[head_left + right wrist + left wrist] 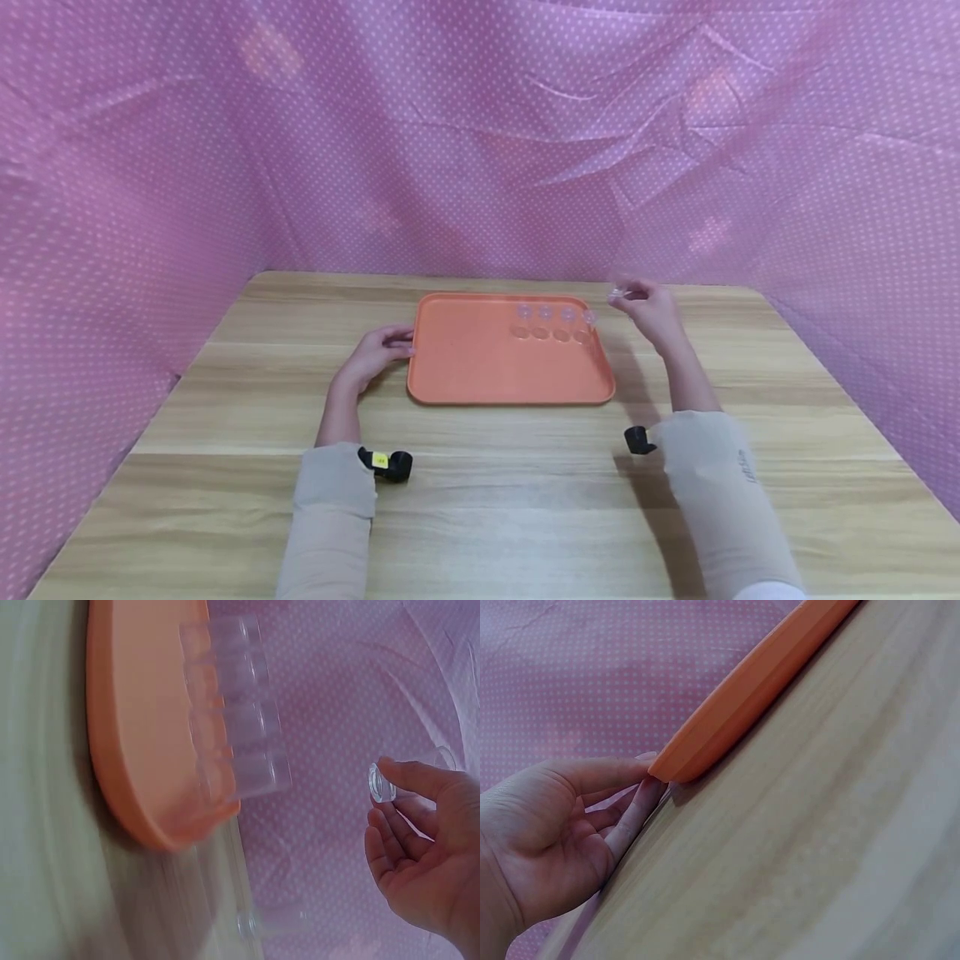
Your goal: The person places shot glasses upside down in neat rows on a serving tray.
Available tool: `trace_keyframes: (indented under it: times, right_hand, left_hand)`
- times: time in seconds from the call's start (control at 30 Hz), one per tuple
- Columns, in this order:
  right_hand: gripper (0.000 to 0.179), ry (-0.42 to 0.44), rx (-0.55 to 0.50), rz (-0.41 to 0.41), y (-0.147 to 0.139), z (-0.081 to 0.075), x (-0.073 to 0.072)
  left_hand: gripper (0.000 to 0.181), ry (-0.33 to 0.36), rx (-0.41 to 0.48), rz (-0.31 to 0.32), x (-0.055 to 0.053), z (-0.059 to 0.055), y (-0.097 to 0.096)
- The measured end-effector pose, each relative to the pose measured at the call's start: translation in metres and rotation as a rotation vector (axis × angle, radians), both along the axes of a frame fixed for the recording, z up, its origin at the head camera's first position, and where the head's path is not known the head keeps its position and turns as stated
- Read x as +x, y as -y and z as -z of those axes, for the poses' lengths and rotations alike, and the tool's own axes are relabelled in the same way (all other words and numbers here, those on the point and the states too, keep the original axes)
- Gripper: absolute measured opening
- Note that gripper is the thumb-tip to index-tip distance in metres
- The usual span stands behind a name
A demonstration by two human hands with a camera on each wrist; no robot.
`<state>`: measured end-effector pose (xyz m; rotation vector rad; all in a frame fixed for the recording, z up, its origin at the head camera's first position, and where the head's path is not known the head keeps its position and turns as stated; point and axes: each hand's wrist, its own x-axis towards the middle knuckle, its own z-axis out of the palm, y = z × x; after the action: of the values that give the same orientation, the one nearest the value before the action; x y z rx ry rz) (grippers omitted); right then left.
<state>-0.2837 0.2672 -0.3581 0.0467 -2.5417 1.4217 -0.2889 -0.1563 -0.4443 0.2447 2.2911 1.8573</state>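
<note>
An orange tray (480, 358) lies on the table. My left hand (372, 354) holds its left edge. In the left wrist view the thumb and fingers (634, 817) meet at the tray's rim (727, 712), one digit above and another below. Several small clear glasses (251, 724) stand in a row at the tray's far right part. Just off the far right corner, my right hand (654, 315) is raised and pinches another clear glass (382, 784), its thick base pointing down. The fingers hide part of this glass.
In the right wrist view one more clear glass (274, 921) stands on the table beyond the tray, blurred. The wooden table (495, 517) ends at a pink dotted cloth (450, 167) hanging behind and on both sides.
</note>
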Motion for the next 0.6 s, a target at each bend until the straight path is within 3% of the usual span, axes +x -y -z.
trace_keyframes:
  times: [0.33,0.6]
  right_hand:
    - [0.038,0.03,0.06,-0.046,0.023,0.003,-0.005]
    - [0.035,0.01,0.017,-0.109,0.043,0.002,-0.009]
  left_hand:
    - [0.049,-0.005,-0.012,0.004,0.0,-0.001,-0.001]
    - [0.049,-0.003,-0.008,-0.002,0.001,-0.002,-0.001]
